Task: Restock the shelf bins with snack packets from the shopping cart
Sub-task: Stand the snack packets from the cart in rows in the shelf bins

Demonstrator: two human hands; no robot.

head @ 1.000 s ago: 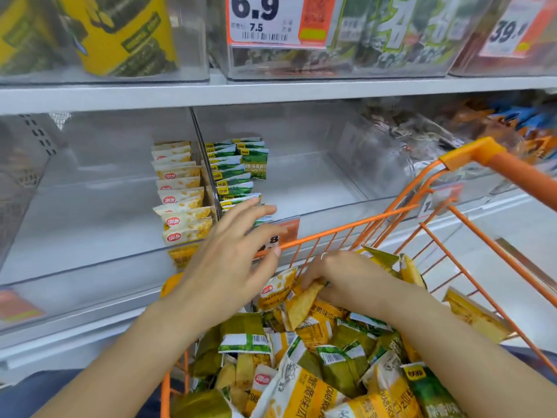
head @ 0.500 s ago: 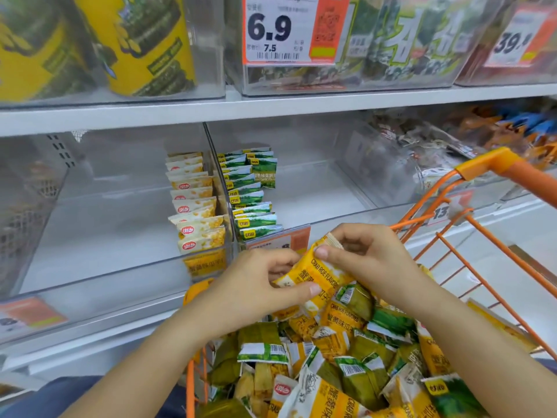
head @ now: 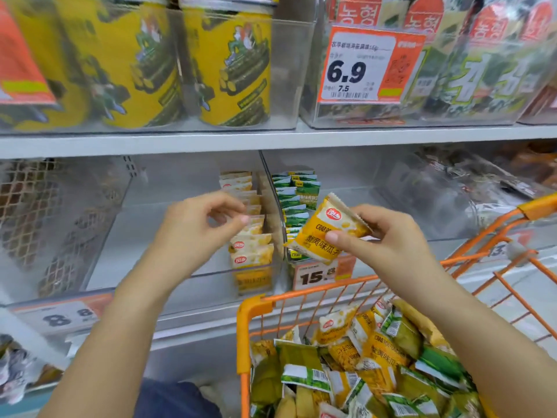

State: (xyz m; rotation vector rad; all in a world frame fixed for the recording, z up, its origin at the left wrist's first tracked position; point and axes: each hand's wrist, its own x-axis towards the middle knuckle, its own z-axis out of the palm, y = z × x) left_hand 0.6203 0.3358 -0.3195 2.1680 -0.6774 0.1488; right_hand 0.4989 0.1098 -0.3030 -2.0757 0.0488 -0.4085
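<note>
My right hand pinches a yellow snack packet between thumb and fingers, holding it in the air in front of the clear shelf bins. Behind it, the right bin holds a row of green packets. The left bin has a row of yellow packets along its right wall. My left hand hovers in front of that yellow row with fingers loosely curled, holding nothing. Below, the orange shopping cart is full of several yellow and green packets.
The upper shelf carries yellow cans and a bin of seaweed packs with a 6.9 price tag. A 15.8 tag hangs on the bin front. A mesh panel stands at the left.
Both hands rose from the cart to bin height. The right hand carried the yellow packet up; the left hand let go of it and moved left toward the yellow row.
</note>
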